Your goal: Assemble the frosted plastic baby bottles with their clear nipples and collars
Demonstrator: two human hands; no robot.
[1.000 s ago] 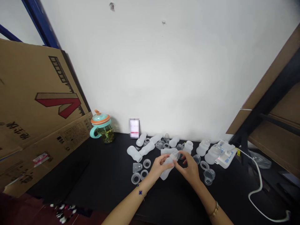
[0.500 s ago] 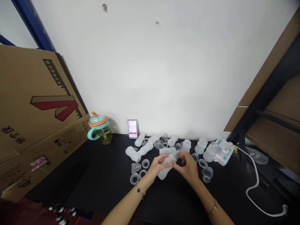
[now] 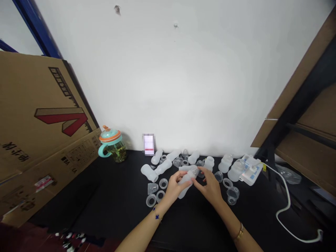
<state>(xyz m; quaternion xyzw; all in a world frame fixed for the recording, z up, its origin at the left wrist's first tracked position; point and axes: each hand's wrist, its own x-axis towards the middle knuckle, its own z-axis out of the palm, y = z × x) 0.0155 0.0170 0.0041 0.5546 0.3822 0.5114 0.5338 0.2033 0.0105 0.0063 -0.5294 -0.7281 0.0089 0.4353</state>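
My left hand (image 3: 176, 185) is wrapped round the body of a frosted white baby bottle (image 3: 183, 190), which tilts up to the right. At its upper end is a clear top (image 3: 194, 172), pinched between the thumb and fingers of my right hand (image 3: 210, 183). Just behind the bottle lies another frosted bottle (image 3: 183, 168), partly hidden. Clear rings (image 3: 163, 183) and a clear cup-shaped cap (image 3: 152, 188) lie left of my left hand. Beyond my right hand are a dark-looking clear cap (image 3: 218, 176), a ring (image 3: 227, 183) and a clear cap piece (image 3: 232, 194).
Several loose bottles (image 3: 163, 167) lie along the wall. Two bottles with tops (image 3: 225, 163) stand beside a white power strip (image 3: 251, 171) with a cable (image 3: 287, 196). A teal-lidded jug (image 3: 112, 145) and a phone-like screen (image 3: 149, 144) stand at the back left; a cardboard box (image 3: 39, 122) flanks the table.
The bottle has shifted slightly up and to the right in my left hand. My right fingers have moved a little round its clear top.
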